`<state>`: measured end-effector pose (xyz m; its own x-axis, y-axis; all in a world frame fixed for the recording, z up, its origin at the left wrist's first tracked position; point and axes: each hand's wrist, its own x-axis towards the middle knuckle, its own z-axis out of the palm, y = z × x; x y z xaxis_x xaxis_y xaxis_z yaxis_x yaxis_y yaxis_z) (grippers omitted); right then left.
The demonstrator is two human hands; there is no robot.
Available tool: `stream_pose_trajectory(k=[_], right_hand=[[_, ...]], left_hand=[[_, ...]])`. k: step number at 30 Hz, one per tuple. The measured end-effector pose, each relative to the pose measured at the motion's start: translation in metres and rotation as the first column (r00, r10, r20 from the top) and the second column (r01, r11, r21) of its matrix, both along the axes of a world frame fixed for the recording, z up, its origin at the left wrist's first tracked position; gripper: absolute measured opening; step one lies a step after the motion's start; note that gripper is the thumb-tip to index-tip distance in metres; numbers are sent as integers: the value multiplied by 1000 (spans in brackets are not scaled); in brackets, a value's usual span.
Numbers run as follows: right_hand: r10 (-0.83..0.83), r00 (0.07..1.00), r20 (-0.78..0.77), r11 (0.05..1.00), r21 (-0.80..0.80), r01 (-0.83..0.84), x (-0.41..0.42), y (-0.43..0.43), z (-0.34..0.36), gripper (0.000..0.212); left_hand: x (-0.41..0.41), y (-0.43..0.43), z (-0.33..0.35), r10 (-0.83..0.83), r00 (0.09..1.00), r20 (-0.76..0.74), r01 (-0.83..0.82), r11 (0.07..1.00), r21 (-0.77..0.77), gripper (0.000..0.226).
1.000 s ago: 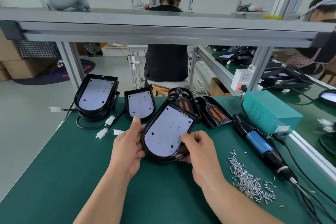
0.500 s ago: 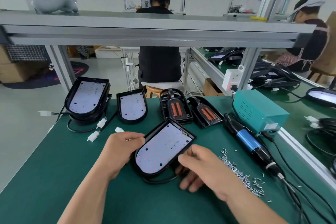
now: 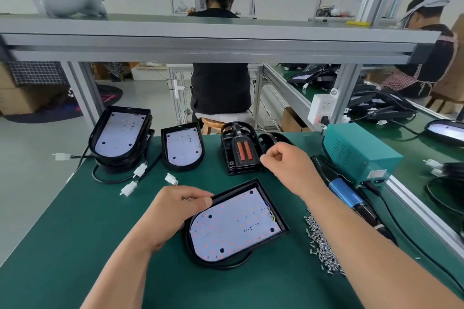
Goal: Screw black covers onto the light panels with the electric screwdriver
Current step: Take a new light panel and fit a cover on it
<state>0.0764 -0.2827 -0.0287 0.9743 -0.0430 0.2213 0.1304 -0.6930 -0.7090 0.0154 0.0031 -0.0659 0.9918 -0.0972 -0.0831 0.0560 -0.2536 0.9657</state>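
A light panel point(image 3: 236, 223) in a black housing lies face up on the green table point(image 3: 62, 233), its cable looping out underneath. My left hand point(image 3: 173, 213) grips the panel's left rim, thumb on top, and a few small screws show between its fingers. My right hand point(image 3: 288, 165) hovers with curled fingers over the right one of two black covers point(image 3: 272, 138). Whether it grips that cover is hidden. The other black cover point(image 3: 241, 150), with orange inserts, lies just left of it. The electric screwdriver point(image 3: 344, 193), blue and black, lies on the table to the right.
A pile of several loose screws point(image 3: 321, 241) lies right of the panel. A teal power box point(image 3: 359, 150) stands at the back right. Stacked panels point(image 3: 120, 133) and a single one point(image 3: 182, 145) sit at the back left, with white connectors point(image 3: 129, 188). Other people work beyond the frame.
The panel was lowered from my hands to lie flat on the table. My right hand let go of it and moved up and away to the black covers. My left hand stayed on the rim.
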Motion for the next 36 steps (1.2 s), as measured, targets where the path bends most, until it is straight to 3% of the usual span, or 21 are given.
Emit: stream_pose_trajectory(k=[5, 10, 16, 20, 27, 31, 36], right_hand=[[20, 999, 44, 971, -239, -9, 40, 34, -5, 33], [6, 993, 119, 831, -553, 61, 62, 53, -6, 55], [13, 990, 139, 745, -662, 83, 68, 58, -2, 61], [-3, 992, 130, 767, -636, 86, 68, 59, -1, 52], [4, 996, 90, 884, -466, 38, 57, 47, 12, 41], [110, 990, 88, 946, -314, -78, 34, 31, 23, 44], [319, 942, 109, 939, -170, -299, -7, 8, 32, 49]], left_hand=[[-1, -4, 0, -21, 1000, -17, 20, 999, -37, 10], [-2, -3, -2, -33, 999, -43, 31, 998, -57, 35], [1, -2, -6, -28, 999, -37, 25, 997, -74, 38], [2, -3, -8, -20, 998, -56, 13, 993, -120, 41], [-2, -6, -4, -16, 998, -59, 8, 990, -137, 42], [-1, -5, -5, -32, 999, -37, 28, 994, -110, 27], [-2, -5, -6, -34, 999, -13, 32, 995, -97, 45]])
